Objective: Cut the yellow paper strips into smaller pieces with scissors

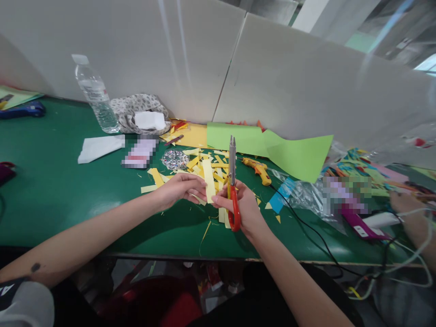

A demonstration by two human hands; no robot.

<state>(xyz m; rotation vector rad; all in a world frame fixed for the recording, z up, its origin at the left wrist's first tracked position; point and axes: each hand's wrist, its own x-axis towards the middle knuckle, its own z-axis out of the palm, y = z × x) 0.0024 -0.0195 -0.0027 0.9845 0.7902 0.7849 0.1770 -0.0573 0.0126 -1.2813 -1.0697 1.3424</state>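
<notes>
My left hand (185,187) pinches the left edge of a pale yellow paper strip (209,179), held upright above the table. With thumb and fingertips, my right hand (243,204) grips the same strip near its lower end. Scissors (233,181) with red handles also hang in my right hand, blades pointing up and together. Behind both hands lies a loose heap of cut yellow paper pieces (194,162). A round clear bag of small multicoloured beads or sequins (175,159) sits just left of the heap.
A yellow glue gun (258,170) with a black cable lies to the right. Green paper sheets (293,152) lean at the partition. At back left stand a water bottle (95,95) and a patterned cloth pouch (126,111). Another person's hand (405,204) is at far right, near coloured scraps.
</notes>
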